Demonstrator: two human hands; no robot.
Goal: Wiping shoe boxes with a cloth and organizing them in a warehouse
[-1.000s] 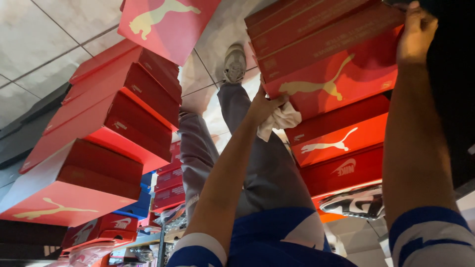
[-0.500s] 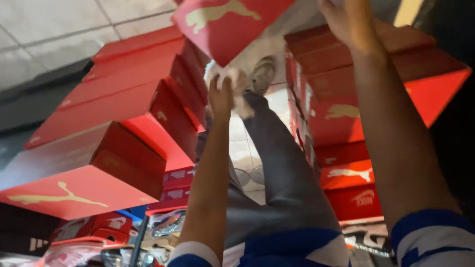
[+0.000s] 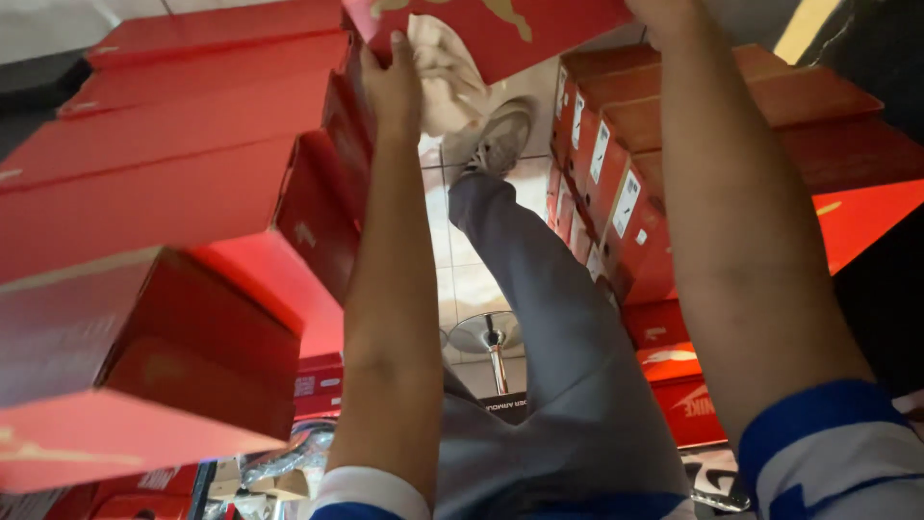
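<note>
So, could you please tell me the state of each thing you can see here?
Red box: held up, gripped by both hands.
Left hand: fingers on the box edge, white cloth beside it.
Right hand: on the box, mostly out of frame.
Left box stack: closed, piled.
Right box stack: closed, piled, label ends showing.
Grey shoe: worn, on the tiled floor.

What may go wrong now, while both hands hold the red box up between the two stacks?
The left hand also grips a white cloth against the red box, so its hold may slip. The left stack looks tilted and may topple if bumped.
</note>
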